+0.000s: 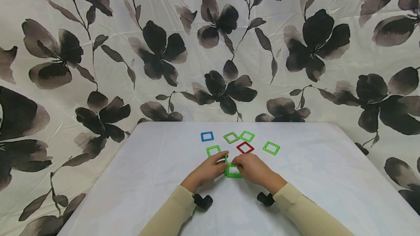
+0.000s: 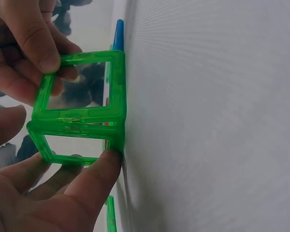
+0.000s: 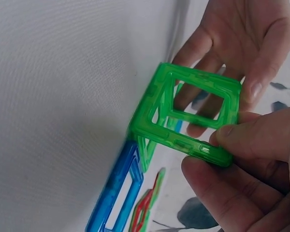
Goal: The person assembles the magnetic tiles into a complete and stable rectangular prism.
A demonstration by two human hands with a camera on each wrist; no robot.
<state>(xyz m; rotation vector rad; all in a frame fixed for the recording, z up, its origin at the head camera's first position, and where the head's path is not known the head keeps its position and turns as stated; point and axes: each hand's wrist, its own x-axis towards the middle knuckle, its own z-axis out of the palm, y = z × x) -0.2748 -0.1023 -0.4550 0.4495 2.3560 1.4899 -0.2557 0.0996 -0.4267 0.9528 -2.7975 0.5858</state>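
Head view: green frames [image 1: 233, 176], edges meeting, stand on the white surface [image 1: 131, 192] between two hands.
Around them, the right hand [image 1: 255, 168] at 3 o'clock pinches one near its corner; the left hand [image 1: 210, 167] at 9 o'clock has loosely spread fingers, one touching another frame. A blue frame [image 1: 207, 140] lies at 11 o'clock, a red frame [image 1: 241, 150] at 1.

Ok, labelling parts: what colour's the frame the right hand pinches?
Green; the frame shows best from the right wrist.
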